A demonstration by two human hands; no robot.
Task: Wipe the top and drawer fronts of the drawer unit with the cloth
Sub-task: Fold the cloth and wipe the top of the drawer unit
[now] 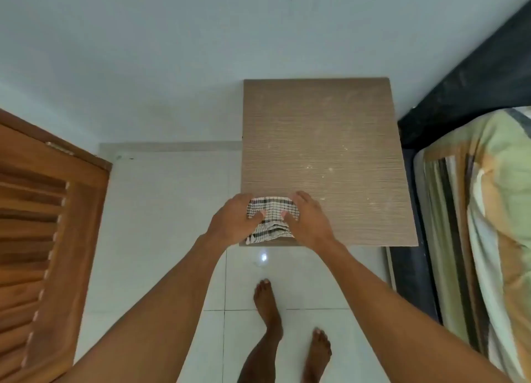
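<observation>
Both my arms reach forward, my left hand (234, 220) and right hand (309, 220) lying palm-down side by side, fingers curled, thumbs pointing inward toward each other, my bare feet (268, 305) below.

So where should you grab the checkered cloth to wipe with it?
Probably press flat on the folded cloth from above, as the left hand and right hand do. It lies flat at the drawer unit's top near edge, so there's no edge to pinch.
</observation>
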